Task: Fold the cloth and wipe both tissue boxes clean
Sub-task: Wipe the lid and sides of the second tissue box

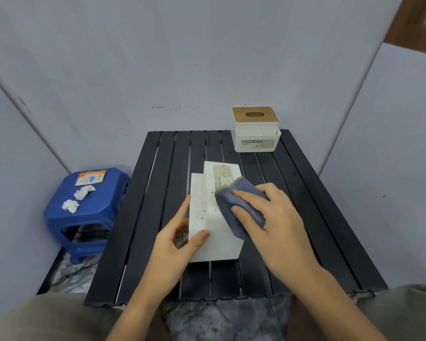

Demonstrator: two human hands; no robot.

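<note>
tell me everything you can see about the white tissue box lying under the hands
The white tissue box lies on its side near the middle of the black slatted table, its long axis running away from the person. It looks like matte white plastic with a stepped body. Small brown spots dot the upward face, and a worn label sits at its far end. The left hand grips its near left edge, thumb on top. The right hand presses a folded blue-grey cloth onto its right side.
</note>
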